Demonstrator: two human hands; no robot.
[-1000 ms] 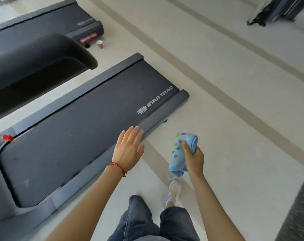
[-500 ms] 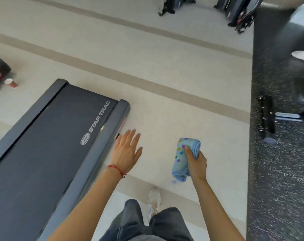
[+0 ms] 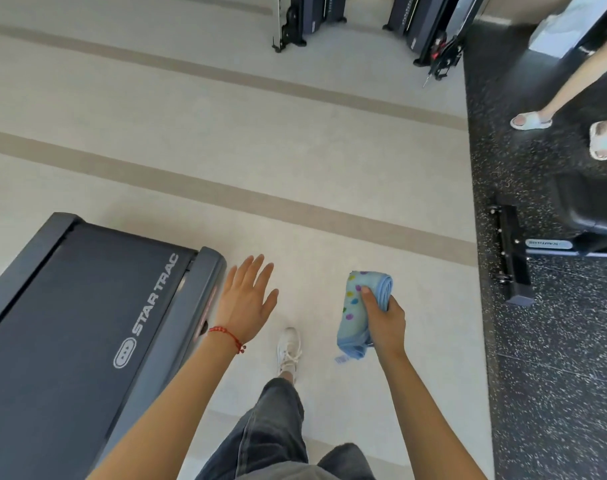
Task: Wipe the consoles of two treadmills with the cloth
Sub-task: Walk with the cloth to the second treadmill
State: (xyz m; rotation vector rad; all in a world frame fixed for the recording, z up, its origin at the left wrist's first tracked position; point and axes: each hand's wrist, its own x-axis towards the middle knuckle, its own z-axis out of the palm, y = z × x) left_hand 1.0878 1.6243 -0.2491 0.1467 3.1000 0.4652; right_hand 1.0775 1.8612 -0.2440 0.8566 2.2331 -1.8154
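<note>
Pale blue cloth (image 3: pixel 363 310), dotted and rolled into a thick bundle, is sitting in your right hand (image 3: pixel 385 322); your fingers are curling tight around its middle while a loose end and a small tag are dangling below the fist. Your left hand (image 3: pixel 246 301) is hanging flat with fingers spread, gripping nothing, just beside the rear corner of the treadmill (image 3: pixel 87 323) deck marked STAR TRAC. You are stepping onto the light floor (image 3: pixel 226 150) with one white shoe (image 3: pixel 289 349) forward. No console is showing here, so you are judged to be walking between machines, not wiping. Ahead, the feet of another person (image 3: pixel 532 120) in pale sandals are standing on the dark speckled mat (image 3: pixel 555 375), near a black machine base (image 3: pixel 513 254). Risks from here: the dangling end could be catching the deck corner as you are passing, loosening the roll; your trailing left hand could be knocking that corner; and a path drifting right could be crowding the bystander or clipping the base
</note>
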